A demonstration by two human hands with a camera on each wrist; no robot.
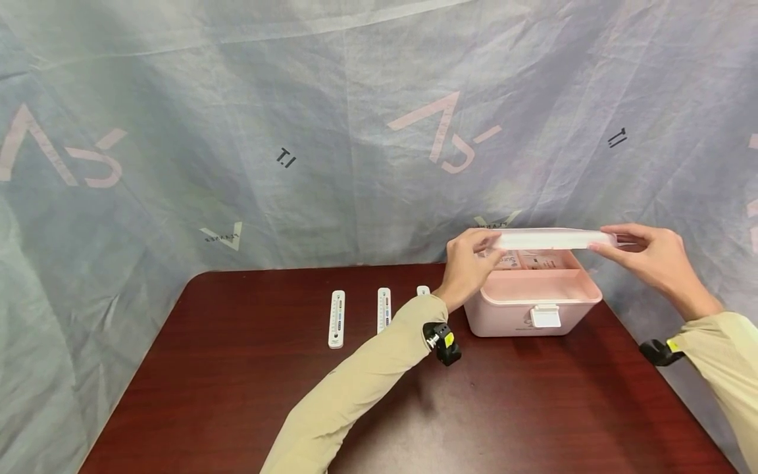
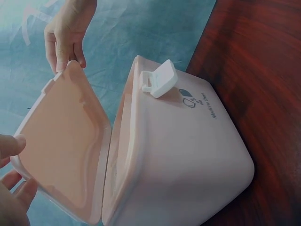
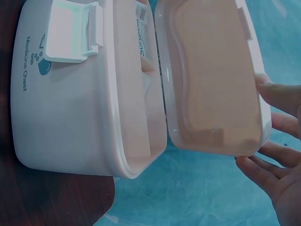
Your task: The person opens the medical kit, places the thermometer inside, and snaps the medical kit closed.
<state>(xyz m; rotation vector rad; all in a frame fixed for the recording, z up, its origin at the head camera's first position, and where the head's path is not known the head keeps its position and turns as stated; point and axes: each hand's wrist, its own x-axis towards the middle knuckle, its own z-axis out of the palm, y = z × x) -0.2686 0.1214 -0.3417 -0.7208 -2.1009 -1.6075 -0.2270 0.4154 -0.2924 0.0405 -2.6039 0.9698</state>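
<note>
1. Strips [image 1: 336, 319], three, white with printed scales, lie in a row toward the far edge of the dark red surface [image 1: 249, 401]. Left sleeve [image 1: 355, 375] crosses in front of the two nearest the box. Caution: a low sweep of the forearm, or of the wrist camera [image 1: 445, 342], could knock these out of line.

2. Left hand [image 1: 468, 266] pinches the left end of the raised lid [image 1: 547, 239] between thumb and fingers. Caution: a slip at this end could let the lid twist or drop on the fingertips.

3. Box [image 1: 515, 324], pink and marked "Medicine Chest", stands at the surface's far right corner. I rate this position the main hazard: a hard rearward push on the lid could tip the box or shift it past the edge.

4. Packets [image 1: 537, 261] sit inside, toward the rear. If one stood above the rim, a falling lid could trap it; from my position I cannot tell whether any does.

5. Latch [image 1: 545, 316] juts from the middle of the front wall, where a passing cuff could snag it.

6. Right hand [image 1: 663, 260] pinches the lid's right end. Uneven force between the two ends could strain the hinge [image 3: 162, 84].
</note>
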